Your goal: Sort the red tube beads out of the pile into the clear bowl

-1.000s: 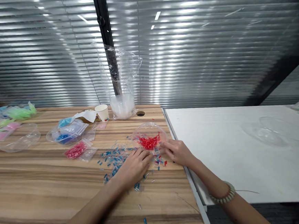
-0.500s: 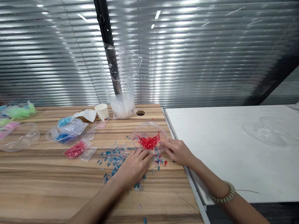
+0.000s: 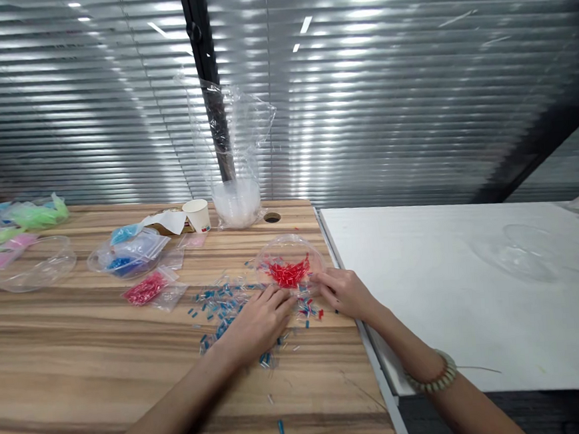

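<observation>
A clear round dish (image 3: pixel 287 242) holds a heap of small red tube pieces (image 3: pixel 288 274) near the wooden table's right edge. My left hand (image 3: pixel 263 314) lies palm down at the dish's near left side, its fingers curled; what is under the fingertips is hidden. At the near right rim is my right hand (image 3: pixel 343 293), with thumb and fingers pinched together; anything between them is too small to make out. Blue and clear tube pieces (image 3: pixel 222 302) lie scattered left of and below the dish, and a few red ones sit between my hands.
Left on the wooden table (image 3: pixel 105 365) are a bag of red pieces (image 3: pixel 145 288), a clear dish with blue-filled bags (image 3: pixel 125 264) and a paper cup (image 3: pixel 198 216). Bagged clear bowls (image 3: pixel 237 203) stand behind. A white table (image 3: pixel 452 311) adjoins on the right, bearing clear lids (image 3: pixel 516 259).
</observation>
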The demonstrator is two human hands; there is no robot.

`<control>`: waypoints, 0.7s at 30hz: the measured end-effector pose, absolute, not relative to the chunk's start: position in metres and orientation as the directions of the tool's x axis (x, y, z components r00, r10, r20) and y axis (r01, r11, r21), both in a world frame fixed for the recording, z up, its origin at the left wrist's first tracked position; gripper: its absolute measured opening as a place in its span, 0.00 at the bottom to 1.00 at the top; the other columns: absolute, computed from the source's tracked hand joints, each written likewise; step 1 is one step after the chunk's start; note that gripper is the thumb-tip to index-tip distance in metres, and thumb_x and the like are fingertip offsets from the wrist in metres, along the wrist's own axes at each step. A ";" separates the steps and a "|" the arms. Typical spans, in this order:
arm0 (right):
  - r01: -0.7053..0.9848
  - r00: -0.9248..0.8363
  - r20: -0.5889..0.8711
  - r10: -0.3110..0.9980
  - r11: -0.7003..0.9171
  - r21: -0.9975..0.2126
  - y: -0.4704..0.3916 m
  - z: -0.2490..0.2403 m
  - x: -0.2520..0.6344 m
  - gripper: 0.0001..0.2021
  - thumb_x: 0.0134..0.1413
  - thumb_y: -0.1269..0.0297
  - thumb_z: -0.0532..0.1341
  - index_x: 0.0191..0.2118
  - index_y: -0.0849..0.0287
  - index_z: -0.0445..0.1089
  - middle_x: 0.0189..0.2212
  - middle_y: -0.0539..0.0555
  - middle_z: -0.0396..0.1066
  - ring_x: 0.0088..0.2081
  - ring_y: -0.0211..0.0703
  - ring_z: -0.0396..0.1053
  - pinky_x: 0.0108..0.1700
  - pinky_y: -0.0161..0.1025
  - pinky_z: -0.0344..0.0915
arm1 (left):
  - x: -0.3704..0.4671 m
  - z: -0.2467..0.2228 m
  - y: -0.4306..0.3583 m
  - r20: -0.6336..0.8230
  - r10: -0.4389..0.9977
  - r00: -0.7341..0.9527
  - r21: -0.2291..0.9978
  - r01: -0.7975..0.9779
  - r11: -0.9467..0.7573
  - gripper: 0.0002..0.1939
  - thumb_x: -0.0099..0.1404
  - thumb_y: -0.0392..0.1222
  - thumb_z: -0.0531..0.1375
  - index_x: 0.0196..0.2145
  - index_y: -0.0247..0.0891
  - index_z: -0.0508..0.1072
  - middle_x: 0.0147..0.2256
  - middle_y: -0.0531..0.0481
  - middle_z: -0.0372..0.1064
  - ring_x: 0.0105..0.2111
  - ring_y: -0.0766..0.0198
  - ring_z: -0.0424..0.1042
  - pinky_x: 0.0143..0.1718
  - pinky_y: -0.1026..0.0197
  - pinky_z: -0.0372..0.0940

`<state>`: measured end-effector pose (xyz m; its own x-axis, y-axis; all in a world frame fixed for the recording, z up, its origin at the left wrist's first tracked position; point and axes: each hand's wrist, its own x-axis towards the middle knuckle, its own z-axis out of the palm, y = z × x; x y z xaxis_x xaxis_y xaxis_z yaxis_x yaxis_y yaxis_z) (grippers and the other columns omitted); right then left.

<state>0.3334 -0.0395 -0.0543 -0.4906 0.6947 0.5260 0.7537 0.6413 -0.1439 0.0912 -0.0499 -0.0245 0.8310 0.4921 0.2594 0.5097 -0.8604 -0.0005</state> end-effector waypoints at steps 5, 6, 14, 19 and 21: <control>0.757 -0.489 0.523 0.698 0.637 -0.143 -0.039 -0.054 0.334 0.13 0.56 0.76 0.52 0.43 0.59 0.69 0.27 0.52 0.72 0.28 0.39 0.68 0.30 0.33 0.61 | 0.091 -0.024 -0.050 0.243 0.495 0.834 -0.002 0.511 -0.860 0.16 0.69 0.37 0.50 0.54 0.37 0.63 0.49 0.44 0.66 0.49 0.54 0.62 0.49 0.51 0.62; 0.756 -0.490 0.520 0.700 0.638 -0.146 -0.039 -0.054 0.334 0.13 0.56 0.76 0.52 0.43 0.59 0.69 0.28 0.52 0.72 0.28 0.39 0.68 0.30 0.33 0.60 | 0.091 -0.024 -0.050 0.243 0.493 0.835 0.000 0.508 -0.861 0.16 0.69 0.37 0.50 0.54 0.37 0.63 0.49 0.44 0.66 0.49 0.54 0.62 0.50 0.51 0.62; 0.761 -0.487 0.514 0.706 0.632 -0.148 -0.039 -0.053 0.334 0.13 0.56 0.76 0.52 0.43 0.59 0.69 0.28 0.53 0.73 0.28 0.40 0.69 0.30 0.34 0.61 | 0.091 -0.021 -0.051 0.227 0.490 0.842 0.009 0.501 -0.865 0.14 0.68 0.36 0.51 0.51 0.36 0.65 0.49 0.43 0.66 0.49 0.54 0.62 0.49 0.51 0.62; 0.761 -0.489 0.496 0.718 0.629 -0.159 -0.039 -0.054 0.335 0.13 0.56 0.76 0.53 0.44 0.58 0.69 0.29 0.53 0.73 0.30 0.40 0.70 0.31 0.33 0.62 | 0.091 -0.021 -0.051 0.213 0.493 0.844 0.019 0.501 -0.865 0.14 0.68 0.36 0.52 0.51 0.36 0.66 0.49 0.43 0.66 0.50 0.54 0.62 0.48 0.52 0.63; 0.760 -0.486 0.496 0.720 0.628 -0.168 -0.039 -0.054 0.335 0.13 0.57 0.75 0.53 0.44 0.57 0.69 0.30 0.53 0.74 0.31 0.40 0.70 0.33 0.34 0.63 | 0.091 -0.020 -0.051 0.216 0.494 0.842 0.021 0.502 -0.865 0.14 0.68 0.36 0.52 0.50 0.36 0.66 0.49 0.43 0.66 0.50 0.54 0.62 0.48 0.52 0.63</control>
